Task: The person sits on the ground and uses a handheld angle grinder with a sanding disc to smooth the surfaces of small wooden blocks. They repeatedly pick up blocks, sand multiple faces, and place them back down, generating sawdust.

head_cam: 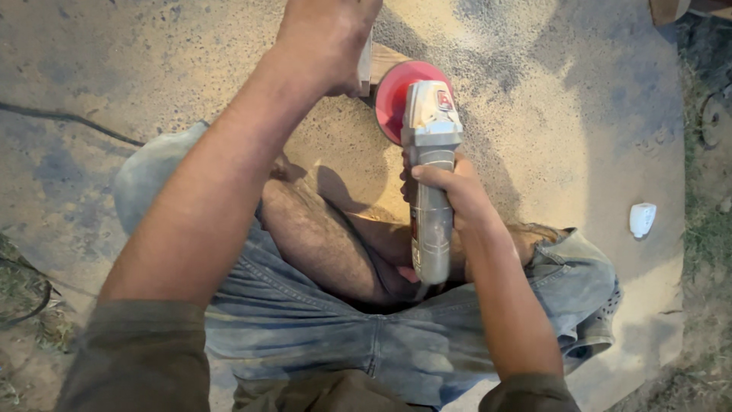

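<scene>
My right hand [448, 189] is wrapped around the body of a grey angle grinder [431, 137] that points away from me. Its red sanding disc [396, 90] lies against a pale wooden piece [375, 65] at the top of the view. My left hand [326, 34] reaches forward and grips that wooden piece from above; most of the wood is hidden behind the hand. I am sitting on the ground with my legs folded, in blue denim shorts [335, 328], and the grinder's rear end sits over my lap.
The ground [549, 114] is covered in pale sawdust. A black cable [69, 120] runs across the dirt at the left. A small white object [641, 219] lies at the right, near a grassy strip [709, 229] along the right edge.
</scene>
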`<state>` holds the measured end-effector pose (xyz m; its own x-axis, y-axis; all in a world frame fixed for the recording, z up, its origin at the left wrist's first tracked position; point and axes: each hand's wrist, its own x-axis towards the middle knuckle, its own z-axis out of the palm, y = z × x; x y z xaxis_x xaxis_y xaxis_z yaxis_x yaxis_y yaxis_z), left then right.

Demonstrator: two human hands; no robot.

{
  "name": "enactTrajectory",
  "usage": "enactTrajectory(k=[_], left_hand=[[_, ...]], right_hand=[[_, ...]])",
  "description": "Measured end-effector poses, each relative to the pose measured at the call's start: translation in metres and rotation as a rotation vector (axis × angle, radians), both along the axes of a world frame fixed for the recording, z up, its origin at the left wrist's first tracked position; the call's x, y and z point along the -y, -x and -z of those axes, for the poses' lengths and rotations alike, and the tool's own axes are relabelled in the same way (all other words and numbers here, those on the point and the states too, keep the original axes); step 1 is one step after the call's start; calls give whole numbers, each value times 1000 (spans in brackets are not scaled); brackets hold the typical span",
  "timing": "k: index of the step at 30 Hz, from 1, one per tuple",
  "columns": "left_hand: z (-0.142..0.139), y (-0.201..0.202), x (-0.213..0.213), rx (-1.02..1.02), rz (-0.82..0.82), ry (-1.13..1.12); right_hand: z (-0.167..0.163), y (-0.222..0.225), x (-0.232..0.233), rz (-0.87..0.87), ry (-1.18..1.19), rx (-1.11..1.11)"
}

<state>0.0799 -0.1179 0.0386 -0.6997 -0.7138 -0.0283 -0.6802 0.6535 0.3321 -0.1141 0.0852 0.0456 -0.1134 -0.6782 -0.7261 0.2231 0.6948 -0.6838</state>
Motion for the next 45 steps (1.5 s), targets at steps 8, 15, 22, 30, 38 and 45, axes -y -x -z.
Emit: enactTrajectory(k=[8,15,22,30,38,45], left_hand=[[9,-2,-1,-95,1,-11],[11,3,2,-49,-31,166],[24,-2,1,-150,9,173],[28,5,5,-38,-12,-80],[46,5,4,-205,-28,11],[45,24,5,-70,-127,-5]], right_hand=[[-9,11,-14,193,-29,-13],[-9,6,16,180,3,-123],[10,-8,58,63,101,-6],[10,-11,39,70,19,-6],[12,-7,6,125,87,7],[16,-9,37,107,85,-112]])
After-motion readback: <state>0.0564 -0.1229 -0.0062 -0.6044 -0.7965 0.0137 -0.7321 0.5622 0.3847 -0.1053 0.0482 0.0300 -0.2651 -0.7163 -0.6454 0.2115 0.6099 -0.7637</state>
